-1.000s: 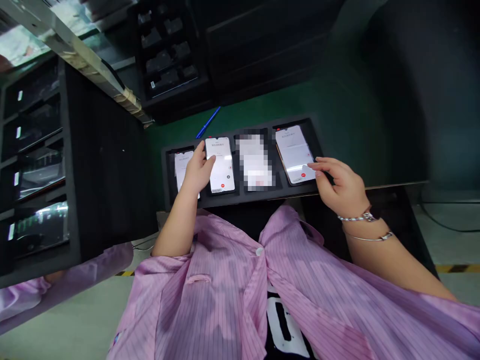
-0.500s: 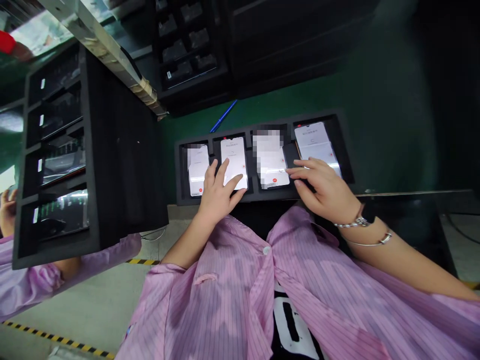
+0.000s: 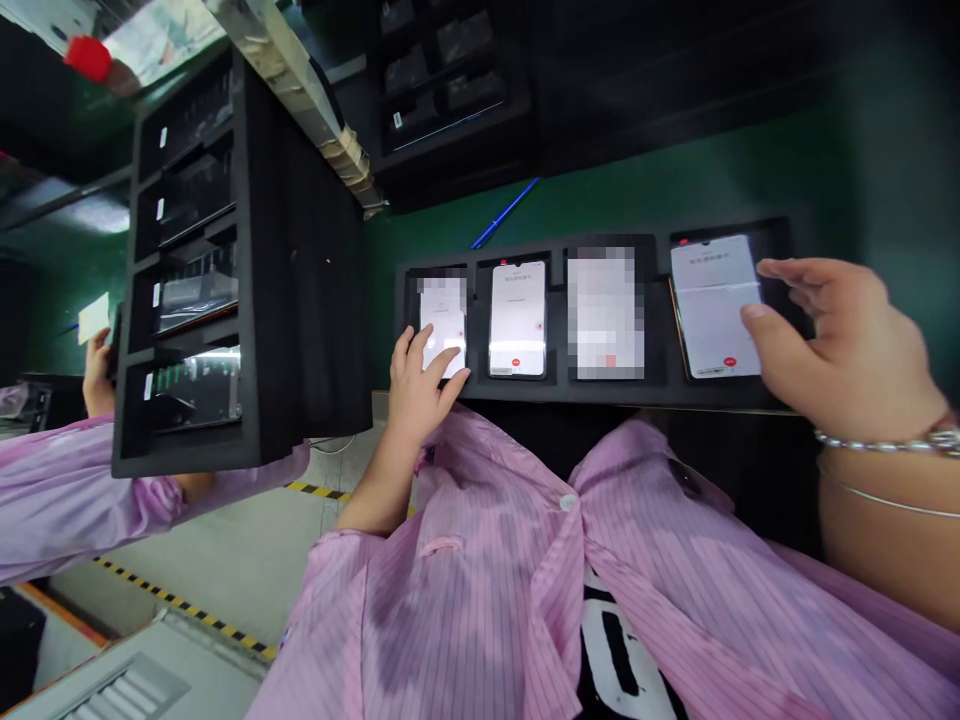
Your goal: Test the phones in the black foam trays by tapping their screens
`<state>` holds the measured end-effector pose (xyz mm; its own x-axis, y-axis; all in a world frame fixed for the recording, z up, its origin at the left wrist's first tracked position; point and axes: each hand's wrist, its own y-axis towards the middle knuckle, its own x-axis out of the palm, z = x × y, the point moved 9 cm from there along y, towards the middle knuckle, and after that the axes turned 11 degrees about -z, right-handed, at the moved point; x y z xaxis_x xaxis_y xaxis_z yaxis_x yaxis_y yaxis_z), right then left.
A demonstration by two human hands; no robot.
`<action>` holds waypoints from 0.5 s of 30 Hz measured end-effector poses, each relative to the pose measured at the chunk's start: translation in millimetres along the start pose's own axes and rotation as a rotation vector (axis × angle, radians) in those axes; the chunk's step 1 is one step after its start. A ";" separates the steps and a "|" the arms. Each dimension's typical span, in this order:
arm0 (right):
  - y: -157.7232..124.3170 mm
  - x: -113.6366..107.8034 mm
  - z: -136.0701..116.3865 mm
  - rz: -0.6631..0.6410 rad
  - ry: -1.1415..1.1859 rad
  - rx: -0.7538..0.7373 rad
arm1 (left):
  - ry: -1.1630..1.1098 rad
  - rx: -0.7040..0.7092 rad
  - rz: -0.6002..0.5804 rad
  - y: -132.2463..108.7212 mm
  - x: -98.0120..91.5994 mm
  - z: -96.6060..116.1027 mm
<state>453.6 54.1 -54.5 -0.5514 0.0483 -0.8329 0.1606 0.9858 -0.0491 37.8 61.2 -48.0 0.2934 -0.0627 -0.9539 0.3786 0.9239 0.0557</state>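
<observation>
Phones [image 3: 517,320], third pixelated, left hand [image 3: 420,385] on first, right hand [image 3: 844,345] over fourth

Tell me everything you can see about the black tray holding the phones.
The matte black tray looks like foam: a long, low holder lying on a green mat, with four phone recesses in a row, each holding a lit white-screened smartphone. The person's left hand touches the leftmost phone; the right hand reaches over the rightmost phone.
</observation>
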 end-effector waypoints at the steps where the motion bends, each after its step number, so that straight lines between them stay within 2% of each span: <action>1: 3.4 0.7 7.6 -0.046 -0.018 0.064 | -0.002 -0.005 0.003 0.5 -0.9 -0.4; 6: 7.8 8.5 11.2 -0.175 -0.045 0.132 | -0.043 -0.117 0.036 5.2 -14.6 -17.8; 9: 9.5 17.8 13.4 -0.209 0.050 0.164 | -0.022 -0.264 -0.036 13.5 -13.3 -37.2; 10: 11.7 18.0 13.4 -0.188 0.128 0.148 | -0.012 -0.313 -0.070 17.2 -10.8 -43.7; 12: 16.6 9.6 17.7 -0.063 0.376 0.124 | -0.005 -0.386 -0.123 26.3 -5.6 -55.2; 15: 19.1 -3.5 38.4 0.136 0.807 0.221 | -0.077 -0.376 -0.128 43.7 -1.1 -66.1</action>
<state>490.1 66.6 -73.7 -0.9175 0.3468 -0.1948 0.3778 0.9130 -0.1541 -4.0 126.6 -63.9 0.3352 -0.2016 -0.9203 0.0734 0.9794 -0.1879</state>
